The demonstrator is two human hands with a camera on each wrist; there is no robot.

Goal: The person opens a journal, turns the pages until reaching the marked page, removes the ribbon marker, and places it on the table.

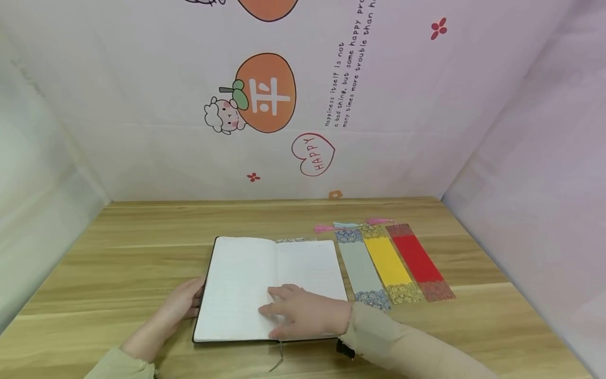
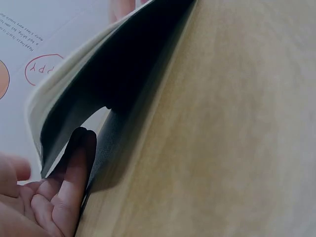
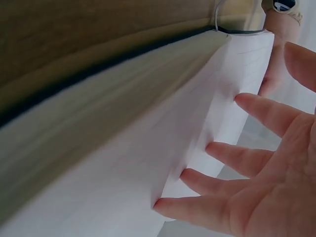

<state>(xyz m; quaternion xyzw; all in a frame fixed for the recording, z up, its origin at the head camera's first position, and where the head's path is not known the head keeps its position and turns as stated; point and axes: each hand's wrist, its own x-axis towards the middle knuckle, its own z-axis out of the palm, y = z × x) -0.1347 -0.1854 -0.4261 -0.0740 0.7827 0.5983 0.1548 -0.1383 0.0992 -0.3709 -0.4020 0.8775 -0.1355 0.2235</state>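
An open notebook (image 1: 236, 284) with a black cover (image 2: 133, 64) and white pages lies on the wooden table. At its left edge is my left hand (image 1: 182, 302); in the left wrist view its fingers (image 2: 74, 182) reach under the raised black cover, with the thumb apart from it. My right hand (image 1: 307, 313) lies over the lower middle of the notebook, fingers spread. In the right wrist view those fingertips (image 3: 212, 146) press on the page (image 3: 148, 143) along the fold. A thin ribbon (image 1: 281, 355) hangs out below the spine.
Right of the notebook lie three tasselled bookmarks side by side: a grey one (image 1: 357, 263), a yellow one (image 1: 389, 260) and a red one (image 1: 418, 258). A patterned strip (image 1: 290, 240) shows at the notebook's top edge. Printed cloth walls (image 1: 379, 158) enclose the table (image 1: 156, 226).
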